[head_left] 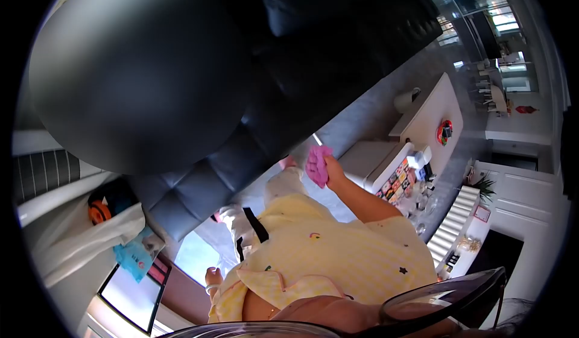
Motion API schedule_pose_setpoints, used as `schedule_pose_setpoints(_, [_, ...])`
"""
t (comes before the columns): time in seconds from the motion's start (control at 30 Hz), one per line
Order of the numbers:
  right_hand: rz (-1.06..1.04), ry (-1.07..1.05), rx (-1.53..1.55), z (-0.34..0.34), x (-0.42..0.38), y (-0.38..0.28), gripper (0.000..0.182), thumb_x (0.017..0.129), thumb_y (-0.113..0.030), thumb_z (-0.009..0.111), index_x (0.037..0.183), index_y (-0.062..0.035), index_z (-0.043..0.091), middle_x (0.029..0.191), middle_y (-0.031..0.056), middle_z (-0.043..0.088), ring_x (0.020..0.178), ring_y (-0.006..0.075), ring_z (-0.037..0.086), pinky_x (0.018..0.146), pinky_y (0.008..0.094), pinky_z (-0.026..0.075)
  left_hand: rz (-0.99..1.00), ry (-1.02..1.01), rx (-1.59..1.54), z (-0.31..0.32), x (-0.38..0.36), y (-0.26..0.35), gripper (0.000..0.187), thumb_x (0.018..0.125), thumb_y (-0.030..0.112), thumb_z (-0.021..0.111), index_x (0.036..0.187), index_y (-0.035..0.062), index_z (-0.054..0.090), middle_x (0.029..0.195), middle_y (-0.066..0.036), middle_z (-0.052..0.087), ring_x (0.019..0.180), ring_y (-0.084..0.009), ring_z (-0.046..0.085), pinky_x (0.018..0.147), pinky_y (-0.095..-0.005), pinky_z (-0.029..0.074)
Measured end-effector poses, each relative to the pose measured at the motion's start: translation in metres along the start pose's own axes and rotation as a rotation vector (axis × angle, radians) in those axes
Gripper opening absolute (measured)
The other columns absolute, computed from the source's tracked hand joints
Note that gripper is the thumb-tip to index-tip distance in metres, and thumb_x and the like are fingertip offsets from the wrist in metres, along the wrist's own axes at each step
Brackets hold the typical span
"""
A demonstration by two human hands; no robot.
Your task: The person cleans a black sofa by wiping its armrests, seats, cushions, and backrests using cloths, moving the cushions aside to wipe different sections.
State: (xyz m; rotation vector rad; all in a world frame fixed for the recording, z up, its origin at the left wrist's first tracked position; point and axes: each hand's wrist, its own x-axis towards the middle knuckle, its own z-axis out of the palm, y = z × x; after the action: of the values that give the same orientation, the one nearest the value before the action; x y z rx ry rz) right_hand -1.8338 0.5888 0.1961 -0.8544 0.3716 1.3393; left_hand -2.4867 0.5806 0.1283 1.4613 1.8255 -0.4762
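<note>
My right hand (331, 170) is closed around a bunched pink cloth (319, 165), held out in front of my body at the end of a bent arm. Its folds stick out past my fingers, above the grey floor between the dark sofa (199, 184) and a white cabinet (362, 157). Low on the left is my left hand (213, 276), small in view, with a pale band at the wrist. Its fingers look loosely bent and apart, and nothing shows in them. It is nearest to the bright floor patch beside my legs.
A large blurred dark round shape (139, 72) covers the upper left. A light table (443, 100) bears a red dish (444, 132). Bottles and glasses stand right of the cabinet. At lower left are a blue packet (137, 255) and an orange-and-black item (99, 211).
</note>
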Motion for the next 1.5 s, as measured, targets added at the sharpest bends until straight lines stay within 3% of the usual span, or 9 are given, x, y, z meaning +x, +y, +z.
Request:
schedule_pose_setpoints(0.07, [0.026, -0.232, 0.156, -0.031, -0.001, -0.061, 0.021, 0.091, -0.017, 0.039, 0.102, -0.0050, 0.051, 0.095, 0.0133, 0.059, 0.088, 0.0278, 0.062, 0.073, 0.0368, 0.055, 0.001, -0.103, -0.047, -0.016, -0.004, 0.104, 0.029, 0.079, 0.023, 0.063, 0.098, 0.0008, 0.059, 0.090, -0.019, 0.066, 0.084, -0.0322, 0.064, 0.075, -0.0403, 0.050])
schedule_pose_setpoints(0.13, [-0.095, 0.306, -0.114, -0.040, -0.028, -0.096, 0.022, 0.091, -0.018, 0.039, 0.102, -0.0034, 0.051, 0.099, 0.0139, 0.058, 0.092, 0.0293, 0.061, 0.072, 0.0355, 0.055, 0.050, -0.123, -0.043, -0.019, -0.009, 0.166, 0.028, 0.078, 0.022, 0.064, 0.097, 0.0013, 0.061, 0.090, -0.019, 0.066, 0.086, -0.0310, 0.064, 0.076, -0.0390, 0.050])
schedule_pose_setpoints(0.3, [-0.269, 0.226, 0.054, -0.074, -0.106, -0.202, 0.038, 0.095, -0.028, 0.038, 0.123, -0.0040, 0.045, 0.123, 0.0163, 0.051, 0.113, 0.0328, 0.052, 0.086, 0.0395, 0.051, 0.258, -0.080, 0.009, -0.039, -0.020, 0.321, 0.026, 0.080, 0.023, 0.064, 0.097, 0.0051, 0.058, 0.083, -0.014, 0.066, 0.079, -0.0283, 0.063, 0.072, -0.0379, 0.049])
schedule_pose_setpoints(0.5, [-0.430, 0.112, 0.238, -0.093, -0.169, -0.221, 0.041, 0.096, -0.033, 0.035, 0.127, -0.0080, 0.045, 0.132, 0.0116, 0.046, 0.122, 0.0308, 0.045, 0.098, 0.0448, 0.042, 0.200, 0.127, 0.446, -0.069, 0.137, 0.287, 0.030, 0.078, 0.025, 0.059, 0.101, 0.0045, 0.059, 0.098, -0.021, 0.064, 0.092, -0.0379, 0.061, 0.080, -0.0441, 0.048])
schedule_pose_setpoints(0.63, [-0.277, 0.357, 0.306, -0.216, -0.178, -0.197, 0.041, 0.096, -0.036, 0.037, 0.124, -0.0084, 0.047, 0.118, 0.0099, 0.055, 0.110, 0.0320, 0.053, 0.087, 0.0429, 0.049, -0.063, 0.349, 0.179, -0.104, -0.007, 0.459, 0.032, 0.078, 0.025, 0.058, 0.102, 0.0036, 0.057, 0.103, -0.020, 0.063, 0.098, -0.0383, 0.059, 0.085, -0.0426, 0.046])
schedule_pose_setpoints(0.7, [-0.335, -0.239, 0.204, -0.247, -0.164, -0.201, 0.043, 0.095, -0.039, 0.036, 0.122, -0.0071, 0.048, 0.111, 0.0096, 0.059, 0.104, 0.0327, 0.056, 0.083, 0.0381, 0.050, 0.034, 0.235, 0.138, -0.079, -0.013, 0.485, 0.032, 0.079, 0.026, 0.058, 0.101, 0.0038, 0.058, 0.104, -0.020, 0.062, 0.099, -0.0385, 0.058, 0.086, -0.0422, 0.046])
schedule_pose_setpoints(0.97, [-0.347, 0.386, -0.300, -0.294, -0.104, -0.415, 0.047, 0.096, -0.040, 0.034, 0.125, -0.0056, 0.047, 0.117, 0.0136, 0.058, 0.107, 0.0346, 0.056, 0.079, 0.0357, 0.051, -0.030, 0.066, 0.261, 0.052, 0.015, 0.625, 0.052, 0.079, 0.033, 0.057, 0.117, -0.0024, 0.052, 0.122, -0.023, 0.053, 0.115, -0.0372, 0.049, 0.098, -0.0408, 0.040])
schedule_pose_setpoints(1.13, [-0.394, 0.151, 0.140, -0.217, -0.098, -0.580, 0.045, 0.097, -0.030, 0.032, 0.132, -0.0035, 0.041, 0.134, 0.0128, 0.044, 0.127, 0.0330, 0.039, 0.105, 0.0437, 0.035, 0.138, -0.005, 0.133, 0.057, -0.004, 0.779, 0.053, 0.078, 0.030, 0.064, 0.122, 0.0040, 0.048, 0.115, -0.022, 0.058, 0.108, -0.0377, 0.054, 0.091, -0.0414, 0.044])
schedule_pose_setpoints(1.5, [-0.421, -0.086, -0.165, -0.144, -0.037, -0.618, 0.049, 0.097, -0.035, 0.033, 0.130, 0.0001, 0.039, 0.126, 0.0172, 0.051, 0.124, 0.0453, 0.038, 0.106, 0.0580, 0.023, 0.528, 0.687, 0.065, -0.107, 0.122, 1.053, 0.077, 0.073, 0.039, 0.067, 0.134, 0.0039, 0.035, 0.132, -0.021, 0.043, 0.121, -0.0362, 0.043, 0.101, -0.0401, 0.037])
